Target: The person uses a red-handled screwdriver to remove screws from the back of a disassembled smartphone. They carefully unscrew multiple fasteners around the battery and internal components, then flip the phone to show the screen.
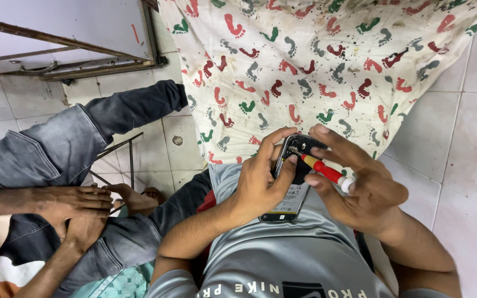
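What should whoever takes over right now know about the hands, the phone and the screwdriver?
Left hand grips the opened phone, back up, over the lap.
Right hand holds a red-and-yellow screwdriver, tip at the phone's top end near the camera.
Back cover is already off; whether the screw is out cannot be told.
A footprint-patterned cloth lies on the tiled floor ahead. Another person's hands rest on the left.

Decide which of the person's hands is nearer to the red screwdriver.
Right. The right hand holds the red screwdriver in its fingers; the left hand holds the opened phone beside it, its thumb near the tip.
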